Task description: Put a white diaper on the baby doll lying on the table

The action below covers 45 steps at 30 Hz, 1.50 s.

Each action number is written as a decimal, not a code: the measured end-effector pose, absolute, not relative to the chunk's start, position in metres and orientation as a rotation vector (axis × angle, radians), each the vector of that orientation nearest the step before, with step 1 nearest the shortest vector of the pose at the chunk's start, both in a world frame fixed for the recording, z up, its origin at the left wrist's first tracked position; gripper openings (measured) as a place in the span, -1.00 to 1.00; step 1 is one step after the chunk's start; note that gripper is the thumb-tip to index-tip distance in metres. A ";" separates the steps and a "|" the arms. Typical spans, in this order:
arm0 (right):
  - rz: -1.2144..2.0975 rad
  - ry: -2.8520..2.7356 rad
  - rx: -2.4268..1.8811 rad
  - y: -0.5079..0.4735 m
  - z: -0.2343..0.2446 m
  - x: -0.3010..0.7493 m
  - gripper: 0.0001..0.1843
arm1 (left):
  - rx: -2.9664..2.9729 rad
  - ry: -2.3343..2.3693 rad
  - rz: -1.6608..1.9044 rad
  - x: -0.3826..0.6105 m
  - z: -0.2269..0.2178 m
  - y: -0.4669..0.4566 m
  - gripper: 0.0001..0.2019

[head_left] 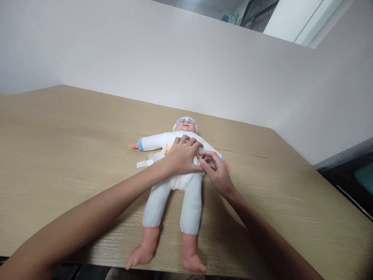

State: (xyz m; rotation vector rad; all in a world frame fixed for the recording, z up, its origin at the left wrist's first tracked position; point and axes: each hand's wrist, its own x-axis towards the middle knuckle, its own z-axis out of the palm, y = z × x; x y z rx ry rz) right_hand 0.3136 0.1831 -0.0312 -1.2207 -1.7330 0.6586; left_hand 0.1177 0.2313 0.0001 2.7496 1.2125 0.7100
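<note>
Forearms (107,210) cross the table's (72,163) near edge, left hand (184,156) spread-fingered on a doll's (190,208) diaper (178,182), right hand (217,169) curled, pinch unclear.

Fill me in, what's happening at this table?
A person has both bare hands on what looks like a diaper around the waist of a baby doll lying face up on a wooden table. The left hand lies across its front; the right hand has its fingertips at the edge beside it. A white tab sticks out on the other side, unfastened.
</note>
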 end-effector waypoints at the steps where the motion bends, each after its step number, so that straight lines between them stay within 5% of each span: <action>1: 0.600 -1.763 -1.178 0.179 -0.035 0.314 -0.60 | 2.733 1.210 0.718 0.117 0.000 0.231 -0.37; 7: 0.332 -2.084 -0.963 0.168 -0.050 0.316 -0.41 | 2.514 0.986 0.781 0.097 0.008 0.227 -0.20; 13: 0.266 -2.209 -0.947 0.170 -0.053 0.322 -0.33 | 2.311 0.923 0.968 0.029 -0.014 0.220 -0.51; 25: 0.046 -2.058 -1.028 0.183 -0.003 0.284 -0.75 | 1.948 1.165 1.026 -0.007 -0.061 0.233 -0.48; 38: 0.186 -2.233 -1.281 0.211 0.020 0.213 -0.82 | 2.059 1.473 1.012 -0.021 -0.058 0.233 -0.70; 45: 0.179 -2.259 -1.336 0.214 0.015 0.210 -0.80 | 2.272 1.677 0.580 -0.045 -0.055 0.223 -0.62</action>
